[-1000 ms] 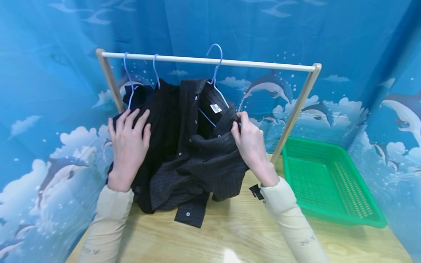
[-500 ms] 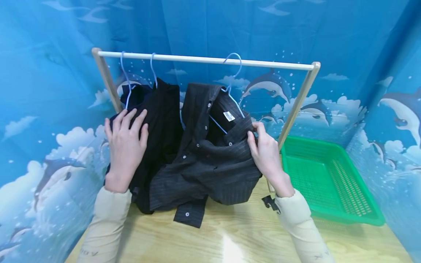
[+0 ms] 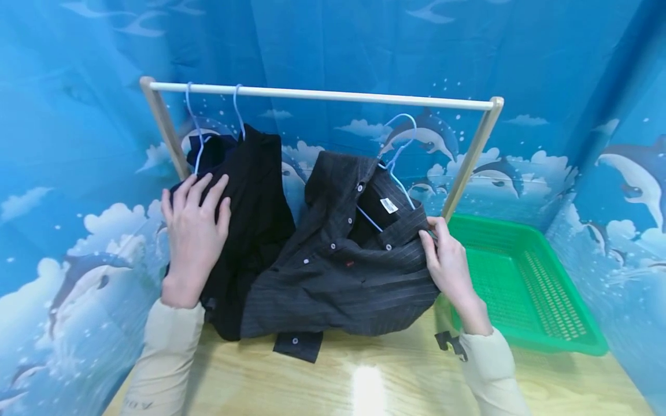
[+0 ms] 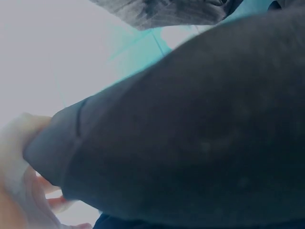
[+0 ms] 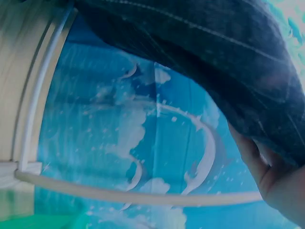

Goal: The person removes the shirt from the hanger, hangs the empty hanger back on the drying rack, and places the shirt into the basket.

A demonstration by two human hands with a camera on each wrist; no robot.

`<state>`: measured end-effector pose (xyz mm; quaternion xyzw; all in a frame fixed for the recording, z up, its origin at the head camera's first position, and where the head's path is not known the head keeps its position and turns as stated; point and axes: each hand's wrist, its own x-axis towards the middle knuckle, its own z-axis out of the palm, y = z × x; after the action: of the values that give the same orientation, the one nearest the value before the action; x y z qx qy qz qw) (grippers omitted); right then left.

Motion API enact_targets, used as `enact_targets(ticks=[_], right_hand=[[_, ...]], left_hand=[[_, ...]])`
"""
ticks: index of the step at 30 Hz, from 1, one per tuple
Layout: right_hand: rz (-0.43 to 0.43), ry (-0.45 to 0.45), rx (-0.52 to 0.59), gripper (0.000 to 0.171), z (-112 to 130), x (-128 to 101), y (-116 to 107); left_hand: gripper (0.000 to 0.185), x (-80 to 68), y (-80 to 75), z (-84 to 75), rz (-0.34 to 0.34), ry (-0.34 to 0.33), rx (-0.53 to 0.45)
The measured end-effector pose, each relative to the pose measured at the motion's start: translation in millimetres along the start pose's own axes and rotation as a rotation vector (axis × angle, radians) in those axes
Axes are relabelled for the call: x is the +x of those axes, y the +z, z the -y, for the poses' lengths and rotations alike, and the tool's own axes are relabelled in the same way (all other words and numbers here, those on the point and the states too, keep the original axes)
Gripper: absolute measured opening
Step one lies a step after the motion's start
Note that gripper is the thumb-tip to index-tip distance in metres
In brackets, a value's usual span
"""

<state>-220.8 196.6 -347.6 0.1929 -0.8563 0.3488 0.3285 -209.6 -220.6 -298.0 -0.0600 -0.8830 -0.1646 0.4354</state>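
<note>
My right hand [image 3: 452, 264] pinches the shoulder of a dark pinstriped button-up shirt [image 3: 322, 289], its fingertips partly behind the cloth. Inside the collar is a light-blue hanger [image 3: 402, 188], whose hook stands free below the rail. On the left, my left hand [image 3: 192, 237] holds the shoulder of a plain black garment [image 3: 260, 185], which hangs from the rail. In the left wrist view its thumb and fingers lie on either side of dark cloth [image 4: 181, 124]. Pinstriped cloth [image 5: 214, 43] fills the upper part of the right wrist view, with the right fingers at its edge.
A clothes rack with a white rail [image 3: 322, 95] and wooden legs stands on the wooden table [image 3: 333, 381]. Two hooks sit at the rail's left end. A green basket [image 3: 520, 341] stands right. A blue dolphin-print curtain [image 3: 333, 40] surrounds everything.
The right hand has moved right and down with the pinstriped shirt and its hanger. Its hook has dropped from rail height to below the rail. The left hand has hardly moved.
</note>
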Motion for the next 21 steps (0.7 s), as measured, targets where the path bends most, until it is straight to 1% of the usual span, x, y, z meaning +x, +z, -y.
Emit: enact_targets(ticks=[6,8,16,21], right_hand=[[0.054,0.055,0.027,0.023,-18.9,-13.5,-7.3],[0.065,0.059,0.015,0.023,-24.5,-17.9,-8.8],[0.052,0.018,-0.080,0.021,-40.1,-31.1,-14.2],[0.062,0.021,-0.096,0.021,-44.6,-33.5,-19.7]], left_hand=[[0.039,-0.6,-0.2,1.6,-0.011,0.012,0.003],[0.040,-0.4,-0.4,1.4,-0.010,0.010,0.005],[0.040,-0.9,-1.3,-0.5,0.005,0.002,-0.001],[0.041,-1.5,-2.5,-2.7,0.011,-0.004,-0.007]])
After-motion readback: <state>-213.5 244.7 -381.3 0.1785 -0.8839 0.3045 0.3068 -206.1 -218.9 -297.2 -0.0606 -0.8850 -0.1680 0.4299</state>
